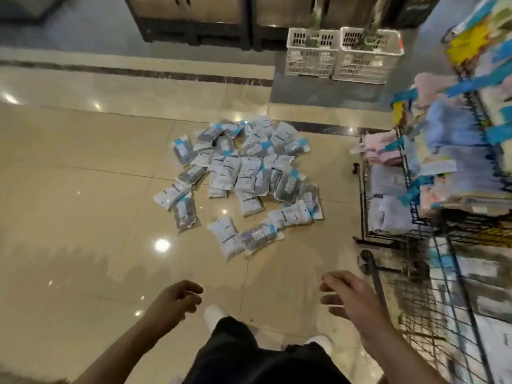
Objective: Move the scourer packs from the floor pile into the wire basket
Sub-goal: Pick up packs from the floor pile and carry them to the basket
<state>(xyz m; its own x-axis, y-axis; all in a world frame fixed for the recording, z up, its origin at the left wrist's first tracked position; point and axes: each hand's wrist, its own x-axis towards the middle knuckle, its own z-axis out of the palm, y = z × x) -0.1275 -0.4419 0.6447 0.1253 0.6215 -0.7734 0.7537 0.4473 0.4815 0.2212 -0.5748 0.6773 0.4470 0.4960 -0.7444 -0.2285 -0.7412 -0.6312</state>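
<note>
A pile of several scourer packs, clear bags with white and blue labels, lies spread on the shiny beige floor ahead of me. The black wire basket stands at the lower right, its bars blurred. My left hand hangs low in front of me with loosely curled fingers and holds nothing. My right hand reaches forward beside the wire basket, fingers loosely bent, also holding nothing. Both hands are well short of the pile.
A wire rack with folded pink, blue and grey cloths stands at the right. Two white plastic crates sit on the floor at the back, before dark cabinets. My legs and white shoes show at the bottom.
</note>
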